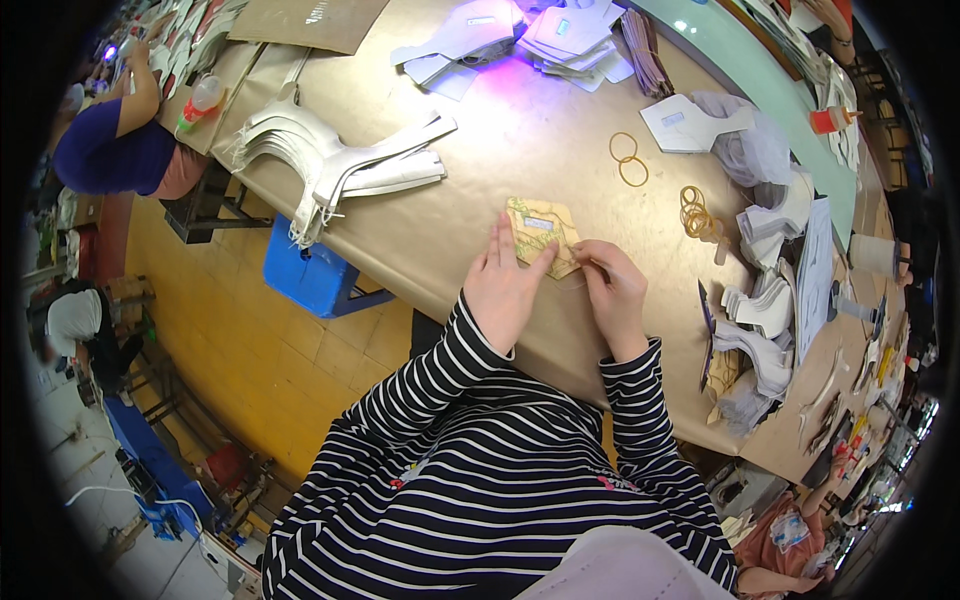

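A yellow, many-sided flat piece (pixel 562 222) with a green and brown printed pattern lies on the gold-brown tabletop near the front edge. A small pale rectangle (pixel 538 223) sits in its middle. My left hand (pixel 503 290) rests on the piece, fingers stretched along its left side and thumb on its lower part. My right hand (pixel 613 290) is closed in a pinch at the piece's lower right edge. What its fingertips hold is too small to tell; a faint thin line shows below them.
White cut pieces (pixel 340 165) are stacked at the left. Pale shaped pieces (pixel 570 40) lie at the back. Two yellow rings (pixel 630 165), more yellow rings (pixel 697 212) and curved white pieces (pixel 760 310) lie to the right. A blue stool (pixel 305 270) stands beside the table; other people work around.
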Demonstrator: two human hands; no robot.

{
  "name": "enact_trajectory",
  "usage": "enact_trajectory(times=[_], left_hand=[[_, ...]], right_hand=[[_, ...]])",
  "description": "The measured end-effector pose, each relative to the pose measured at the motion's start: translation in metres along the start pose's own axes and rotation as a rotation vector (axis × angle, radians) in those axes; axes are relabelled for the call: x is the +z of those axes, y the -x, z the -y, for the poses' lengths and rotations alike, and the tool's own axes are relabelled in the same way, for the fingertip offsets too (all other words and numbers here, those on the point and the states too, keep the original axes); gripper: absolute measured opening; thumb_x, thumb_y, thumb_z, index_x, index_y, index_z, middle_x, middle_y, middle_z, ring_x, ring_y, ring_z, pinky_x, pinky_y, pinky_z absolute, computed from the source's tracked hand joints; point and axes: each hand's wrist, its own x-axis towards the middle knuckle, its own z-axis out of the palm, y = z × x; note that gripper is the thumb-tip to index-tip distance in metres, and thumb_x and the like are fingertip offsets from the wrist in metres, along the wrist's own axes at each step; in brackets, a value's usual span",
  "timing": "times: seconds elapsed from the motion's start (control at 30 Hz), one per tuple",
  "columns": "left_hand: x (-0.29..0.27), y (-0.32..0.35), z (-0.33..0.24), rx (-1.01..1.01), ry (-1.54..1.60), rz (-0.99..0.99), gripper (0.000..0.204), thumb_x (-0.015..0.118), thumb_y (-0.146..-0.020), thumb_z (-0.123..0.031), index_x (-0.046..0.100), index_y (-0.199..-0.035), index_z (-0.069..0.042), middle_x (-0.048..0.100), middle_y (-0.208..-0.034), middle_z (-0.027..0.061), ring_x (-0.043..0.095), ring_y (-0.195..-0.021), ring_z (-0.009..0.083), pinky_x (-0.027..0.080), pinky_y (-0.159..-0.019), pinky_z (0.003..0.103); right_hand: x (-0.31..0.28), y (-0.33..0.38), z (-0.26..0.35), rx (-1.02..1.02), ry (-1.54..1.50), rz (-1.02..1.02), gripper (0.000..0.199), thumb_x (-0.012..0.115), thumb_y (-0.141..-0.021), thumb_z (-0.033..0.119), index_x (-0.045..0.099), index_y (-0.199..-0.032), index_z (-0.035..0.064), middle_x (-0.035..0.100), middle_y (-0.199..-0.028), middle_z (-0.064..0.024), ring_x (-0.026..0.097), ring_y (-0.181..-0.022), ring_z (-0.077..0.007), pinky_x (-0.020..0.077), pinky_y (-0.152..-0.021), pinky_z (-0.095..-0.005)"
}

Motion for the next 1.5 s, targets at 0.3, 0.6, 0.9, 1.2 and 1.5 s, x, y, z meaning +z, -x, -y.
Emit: enact_trajectory(times=[0.3,0.6,0.9,1.2,1.5], left_hand=[[0.002,0.000,0.000,0.001,-0.015,-0.018,0.055,0.052,-0.090,-0.010,0.058,-0.140,-0.030,0.039,-0.148,0.0389,0.057,-0.127,0.0426,0.052,-0.092,0.038],[0.001,0.000,0.001,-0.002,-0.013,0.012,0.056,0.052,-0.089,-0.010,0.057,-0.142,-0.031,0.039,-0.149,0.0384,0.057,-0.127,0.0422,0.051,-0.093,0.038],[0.002,0.001,0.001,0.008,-0.028,-0.007,0.058,0.054,-0.088,-0.010,0.056,-0.143,-0.031,0.039,-0.149,0.0379,0.058,-0.127,0.0420,0.051,-0.095,0.038],[0.000,0.000,0.001,0.006,-0.044,-0.011,0.059,0.055,-0.088,-0.010,0.056,-0.143,-0.031,0.041,-0.148,0.0368,0.059,-0.125,0.0406,0.051,-0.095,0.038],[-0.001,0.000,0.000,0.002,-0.043,-0.015,0.059,0.056,-0.088,-0.010,0.056,-0.143,-0.031,0.042,-0.147,0.0370,0.060,-0.124,0.0409,0.052,-0.095,0.038]], right_hand=[[-0.005,-0.001,0.000,-0.116,0.078,0.038,0.018,0.067,-0.083,-0.011,0.068,-0.097,0.0011,0.071,-0.095,-0.0115,0.070,-0.086,-0.0275,0.0563,-0.076,-0.0317],[-0.009,0.002,0.011,-0.009,0.070,0.085,0.017,0.064,-0.083,-0.011,0.066,-0.096,0.0006,0.069,-0.092,-0.0122,0.069,-0.084,-0.0266,0.0545,-0.074,-0.0316],[-0.010,-0.006,0.017,0.136,-0.120,0.203,0.011,0.064,-0.085,-0.008,0.068,-0.093,-0.0012,0.069,-0.089,-0.0100,0.068,-0.083,-0.0229,0.0540,-0.074,-0.0297],[-0.004,-0.007,0.017,0.148,-0.131,0.194,0.012,0.067,-0.082,-0.005,0.069,-0.092,0.0002,0.070,-0.089,-0.0092,0.066,-0.083,-0.0245,0.0526,-0.077,-0.0328],[-0.005,-0.008,0.010,0.115,-0.086,0.211,0.010,0.064,-0.087,-0.007,0.069,-0.093,-0.0016,0.069,-0.091,-0.0098,0.068,-0.083,-0.0184,0.0546,-0.074,-0.0282]])
